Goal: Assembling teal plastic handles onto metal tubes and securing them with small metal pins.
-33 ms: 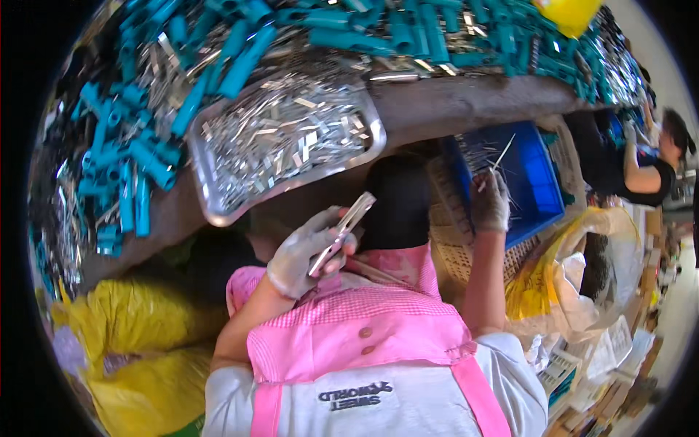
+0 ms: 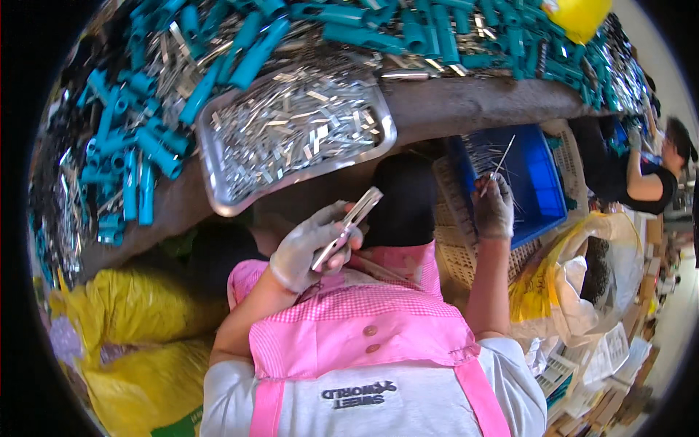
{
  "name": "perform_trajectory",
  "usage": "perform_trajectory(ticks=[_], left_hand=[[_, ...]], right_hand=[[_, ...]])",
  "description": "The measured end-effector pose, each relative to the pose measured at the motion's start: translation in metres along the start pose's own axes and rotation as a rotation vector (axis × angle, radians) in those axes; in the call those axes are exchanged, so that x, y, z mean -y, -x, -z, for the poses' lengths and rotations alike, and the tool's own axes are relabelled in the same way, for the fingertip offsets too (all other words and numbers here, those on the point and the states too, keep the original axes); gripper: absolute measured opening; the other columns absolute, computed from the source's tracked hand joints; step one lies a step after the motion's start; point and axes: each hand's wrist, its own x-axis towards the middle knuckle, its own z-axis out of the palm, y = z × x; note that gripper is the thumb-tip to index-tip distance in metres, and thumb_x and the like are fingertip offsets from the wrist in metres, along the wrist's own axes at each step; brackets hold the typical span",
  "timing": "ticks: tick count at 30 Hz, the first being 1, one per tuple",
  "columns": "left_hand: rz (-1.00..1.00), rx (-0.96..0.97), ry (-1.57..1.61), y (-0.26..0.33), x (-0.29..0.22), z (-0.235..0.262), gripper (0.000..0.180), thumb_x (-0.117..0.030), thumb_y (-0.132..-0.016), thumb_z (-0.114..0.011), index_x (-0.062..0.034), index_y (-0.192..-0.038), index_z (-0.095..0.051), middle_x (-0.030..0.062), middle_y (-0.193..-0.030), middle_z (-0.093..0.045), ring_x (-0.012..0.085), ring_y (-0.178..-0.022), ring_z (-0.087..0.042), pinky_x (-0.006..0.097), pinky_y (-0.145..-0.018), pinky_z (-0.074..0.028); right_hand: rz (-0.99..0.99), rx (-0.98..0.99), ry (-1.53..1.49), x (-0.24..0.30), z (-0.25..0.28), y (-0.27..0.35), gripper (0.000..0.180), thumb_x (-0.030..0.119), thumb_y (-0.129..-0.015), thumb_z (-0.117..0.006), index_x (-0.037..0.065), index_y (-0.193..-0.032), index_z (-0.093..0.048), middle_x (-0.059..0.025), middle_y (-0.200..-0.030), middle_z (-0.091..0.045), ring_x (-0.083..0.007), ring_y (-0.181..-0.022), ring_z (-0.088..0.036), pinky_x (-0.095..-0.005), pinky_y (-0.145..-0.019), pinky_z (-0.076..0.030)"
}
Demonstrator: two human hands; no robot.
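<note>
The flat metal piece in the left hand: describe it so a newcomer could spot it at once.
Start at the steel tray heaped with small metal strips on the table edge. Just below it, over the pink apron, the gloved left hand grips a flat metal piece. It is longer than the tray's strips and is the only one held up.

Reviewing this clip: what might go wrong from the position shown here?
The left hand grips a flat metal piece loosely over the lap; it might slip down onto the pink apron. The right hand holds a thin metal rod above the blue crate; its point may prick the glove. The heaped metal tray overhangs the table edge and might tip.
</note>
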Motion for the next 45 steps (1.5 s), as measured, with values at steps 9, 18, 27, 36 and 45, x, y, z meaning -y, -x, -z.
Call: perform_trajectory(ticks=[9, 18, 27, 36, 45], left_hand=[[-0.087, -0.026, -0.097, 0.057, -0.01, 0.024, 0.04, -0.008, -0.082, -0.058, 0.0008, -0.119, -0.047, 0.0151, -0.085, -0.06, 0.0087, -0.05, -0.047, 0.017, -0.043, -0.035], [-0.049, -0.084, -0.319, 0.083, -0.004, 0.04, 0.037, -0.011, -0.086, -0.059, -0.0044, -0.122, -0.053, 0.0054, -0.083, -0.063, 0.003, -0.051, -0.043, 0.017, -0.043, -0.03], [0.054, 0.095, -0.231, 0.073, -0.005, 0.05, 0.045, -0.01, -0.087, -0.056, 0.0001, -0.129, -0.046, 0.0085, -0.088, -0.06, 0.0049, -0.055, -0.046, 0.016, -0.044, -0.036], [0.111, 0.144, -0.208, 0.072, 0.001, 0.045, 0.047, -0.013, -0.087, -0.056, -0.0008, -0.13, -0.045, 0.0066, -0.089, -0.058, 0.0034, -0.059, -0.049, 0.012, -0.045, -0.035], [0.13, 0.207, -0.066, 0.073, 0.012, 0.05, 0.047, -0.013, -0.089, -0.049, -0.0009, -0.133, -0.038, 0.0044, -0.083, -0.051, 0.0031, -0.051, -0.042, 0.014, -0.04, -0.03]], right_hand=[[0.169, 0.826, 1.083, 0.068, -0.137, 0.035, 0.02, -0.008, -0.073, -0.067, 0.0, -0.09, -0.06, -0.0044, -0.089, -0.055, -0.013, -0.082, -0.056, -0.0252, -0.074, -0.046], [0.233, 1.115, 1.299, 0.044, -0.2, 0.05, 0.02, 0.001, -0.071, -0.071, 0.001, -0.089, -0.063, -0.0096, -0.085, -0.058, -0.021, -0.079, -0.061, -0.0296, -0.071, -0.049], [0.278, 1.315, 1.283, 0.009, -0.218, 0.066, 0.018, 0.012, -0.07, -0.074, 0.005, -0.084, -0.065, -0.0097, -0.079, -0.06, -0.0249, -0.071, -0.06, -0.0324, -0.064, -0.048], [0.597, 1.337, 1.3, 0.004, -0.211, 0.081, 0.024, 0.004, -0.063, -0.081, 0.003, -0.081, -0.064, -0.0046, -0.082, -0.062, -0.0124, -0.075, -0.061, -0.0268, -0.064, -0.048], [-0.302, 0.971, 0.944, -0.005, -0.181, 0.086, 0.02, 0.004, -0.09, -0.057, 0.0, -0.108, -0.063, -0.0041, -0.087, -0.062, -0.0082, -0.077, -0.059, -0.023, -0.07, -0.049]])
